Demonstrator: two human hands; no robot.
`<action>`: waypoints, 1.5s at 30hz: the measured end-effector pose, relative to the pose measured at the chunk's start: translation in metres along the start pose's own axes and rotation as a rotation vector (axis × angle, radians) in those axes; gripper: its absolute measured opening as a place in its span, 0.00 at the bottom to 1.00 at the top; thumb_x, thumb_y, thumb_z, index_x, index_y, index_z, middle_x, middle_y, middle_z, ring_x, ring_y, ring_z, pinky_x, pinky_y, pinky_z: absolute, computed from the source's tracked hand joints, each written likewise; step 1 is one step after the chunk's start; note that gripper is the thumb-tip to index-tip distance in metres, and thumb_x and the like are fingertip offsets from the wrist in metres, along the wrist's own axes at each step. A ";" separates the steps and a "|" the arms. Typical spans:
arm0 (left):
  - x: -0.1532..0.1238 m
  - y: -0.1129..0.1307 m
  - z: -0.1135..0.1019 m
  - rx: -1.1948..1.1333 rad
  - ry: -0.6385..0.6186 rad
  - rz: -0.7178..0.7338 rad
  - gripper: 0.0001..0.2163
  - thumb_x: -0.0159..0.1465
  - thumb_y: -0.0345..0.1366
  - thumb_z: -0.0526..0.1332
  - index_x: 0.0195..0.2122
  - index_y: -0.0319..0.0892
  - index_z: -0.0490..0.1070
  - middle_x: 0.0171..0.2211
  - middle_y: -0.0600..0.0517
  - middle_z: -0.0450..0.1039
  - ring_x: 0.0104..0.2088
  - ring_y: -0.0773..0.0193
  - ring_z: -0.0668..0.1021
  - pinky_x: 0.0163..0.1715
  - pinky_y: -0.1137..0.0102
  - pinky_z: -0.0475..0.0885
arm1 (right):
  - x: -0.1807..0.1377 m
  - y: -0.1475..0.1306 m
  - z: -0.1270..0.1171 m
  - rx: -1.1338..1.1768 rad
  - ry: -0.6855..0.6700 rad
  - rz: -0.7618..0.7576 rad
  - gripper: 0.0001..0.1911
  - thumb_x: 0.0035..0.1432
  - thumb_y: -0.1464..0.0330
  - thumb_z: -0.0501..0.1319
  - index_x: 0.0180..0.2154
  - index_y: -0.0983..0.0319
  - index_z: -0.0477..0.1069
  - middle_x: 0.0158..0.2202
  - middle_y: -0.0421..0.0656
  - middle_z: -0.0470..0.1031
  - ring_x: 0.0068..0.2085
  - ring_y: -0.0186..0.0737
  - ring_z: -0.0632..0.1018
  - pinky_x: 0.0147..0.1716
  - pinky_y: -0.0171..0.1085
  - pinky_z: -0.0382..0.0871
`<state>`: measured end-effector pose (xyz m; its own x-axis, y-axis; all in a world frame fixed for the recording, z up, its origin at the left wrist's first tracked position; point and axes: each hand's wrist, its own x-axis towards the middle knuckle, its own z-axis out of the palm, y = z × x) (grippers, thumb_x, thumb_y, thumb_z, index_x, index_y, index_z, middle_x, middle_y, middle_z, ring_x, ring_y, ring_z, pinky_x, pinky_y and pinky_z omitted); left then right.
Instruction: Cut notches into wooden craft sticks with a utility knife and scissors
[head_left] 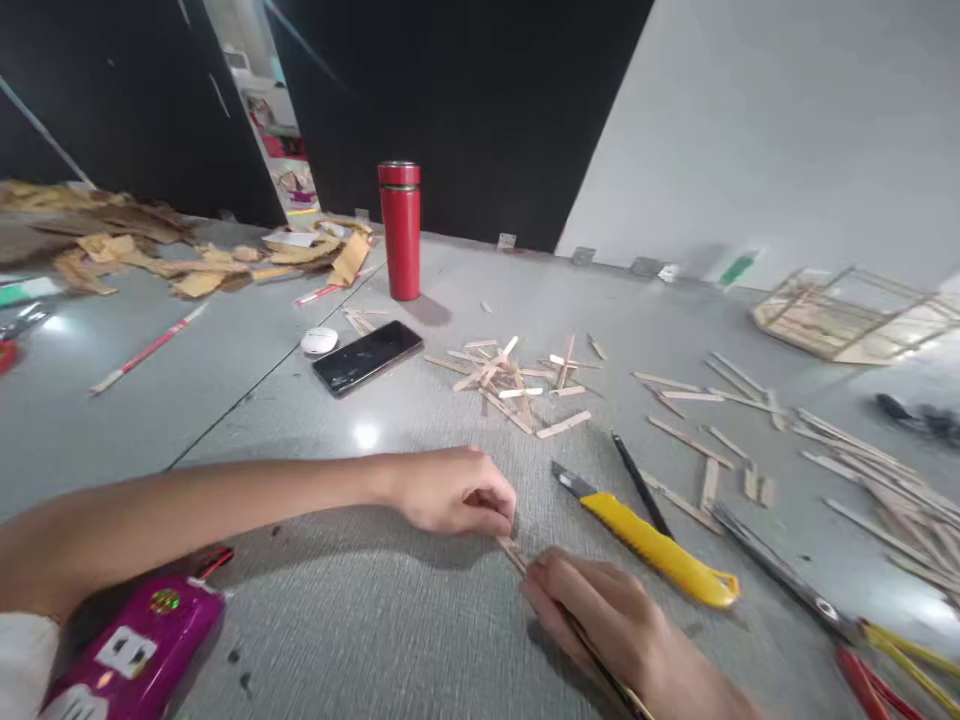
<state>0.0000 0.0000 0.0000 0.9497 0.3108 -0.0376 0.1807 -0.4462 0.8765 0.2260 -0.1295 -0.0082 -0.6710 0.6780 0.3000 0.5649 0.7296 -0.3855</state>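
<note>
My left hand [461, 495] is closed, its fingertips pinching one end of a narrow wooden stick [513, 553] low over the grey table. The other end of that stick runs to the fingers of my right hand [611, 610], which is also closed. A thin, dark and gold pencil-like rod [634, 703] passes under the right palm; its tip is hidden. Right beside this hand lies a yellow utility knife [656, 545] with its blade out, and a black pen [641, 487] touches or nearly touches it. Beyond my hands is a loose pile of short wooden sticks [517, 385].
A black phone [367, 358], a white mouse-like object [319, 341] and a red flask [402, 235] stand farther back. Scissors [787, 580] and more sticks [862, 450] lie right, near a small stick frame [847, 315]. A purple glue gun-like device [142, 645] sits under my left forearm.
</note>
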 end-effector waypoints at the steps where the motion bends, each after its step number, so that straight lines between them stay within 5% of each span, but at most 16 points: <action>1: 0.000 0.000 0.000 -0.002 -0.001 -0.001 0.11 0.71 0.36 0.62 0.32 0.39 0.74 0.22 0.57 0.70 0.23 0.72 0.70 0.25 0.77 0.62 | 0.001 0.000 0.000 0.001 0.011 0.000 0.14 0.76 0.76 0.48 0.35 0.57 0.57 0.28 0.36 0.63 0.25 0.34 0.64 0.26 0.36 0.61; 15: -0.001 0.003 0.001 -0.035 0.010 -0.029 0.09 0.70 0.34 0.63 0.31 0.39 0.74 0.21 0.58 0.68 0.22 0.72 0.68 0.25 0.77 0.62 | 0.003 -0.002 -0.002 -0.040 0.017 0.002 0.14 0.79 0.72 0.45 0.37 0.58 0.60 0.29 0.37 0.67 0.25 0.33 0.69 0.27 0.34 0.66; 29: -0.001 0.003 0.000 -0.057 0.014 -0.046 0.09 0.70 0.35 0.63 0.31 0.40 0.74 0.21 0.59 0.67 0.23 0.71 0.68 0.25 0.76 0.61 | 0.016 -0.002 -0.004 0.088 -0.038 0.010 0.17 0.78 0.73 0.46 0.33 0.56 0.58 0.28 0.36 0.62 0.25 0.35 0.64 0.26 0.38 0.58; 33: -0.001 0.004 0.001 -0.099 0.006 -0.086 0.10 0.70 0.35 0.63 0.31 0.41 0.73 0.20 0.59 0.67 0.20 0.72 0.68 0.24 0.76 0.61 | 0.012 -0.001 -0.003 0.020 0.024 0.017 0.16 0.77 0.73 0.46 0.33 0.56 0.57 0.26 0.34 0.60 0.22 0.34 0.62 0.23 0.37 0.57; 36: -0.002 0.008 0.001 -0.162 0.002 -0.134 0.10 0.71 0.36 0.63 0.31 0.41 0.72 0.18 0.60 0.67 0.16 0.72 0.69 0.22 0.76 0.62 | -0.002 0.004 0.000 0.022 0.181 0.042 0.10 0.78 0.69 0.49 0.40 0.57 0.63 0.27 0.35 0.68 0.22 0.33 0.69 0.23 0.33 0.63; 40: -0.008 0.033 -0.004 -0.220 0.144 -0.187 0.12 0.74 0.38 0.57 0.33 0.41 0.69 0.20 0.60 0.66 0.15 0.72 0.69 0.20 0.76 0.64 | -0.006 0.005 -0.014 0.100 0.438 0.302 0.17 0.79 0.58 0.47 0.55 0.58 0.68 0.25 0.36 0.73 0.20 0.34 0.71 0.20 0.32 0.66; 43: -0.016 0.064 -0.008 -0.217 0.309 -0.196 0.11 0.76 0.40 0.54 0.36 0.42 0.68 0.23 0.60 0.65 0.17 0.73 0.69 0.20 0.76 0.64 | 0.012 -0.014 -0.040 0.177 0.453 0.586 0.21 0.77 0.54 0.50 0.50 0.58 0.76 0.23 0.37 0.73 0.18 0.33 0.69 0.17 0.31 0.63; 45: -0.023 0.084 -0.007 -0.215 0.377 -0.186 0.11 0.76 0.40 0.54 0.37 0.43 0.67 0.23 0.61 0.64 0.18 0.73 0.68 0.21 0.76 0.64 | 0.027 -0.036 -0.058 0.446 0.376 0.712 0.22 0.73 0.49 0.54 0.48 0.59 0.75 0.23 0.37 0.75 0.16 0.31 0.69 0.16 0.31 0.63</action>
<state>-0.0080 -0.0387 0.0781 0.7400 0.6698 -0.0615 0.2442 -0.1823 0.9524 0.2157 -0.1320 0.0642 0.0084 0.9952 0.0971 0.4947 0.0802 -0.8653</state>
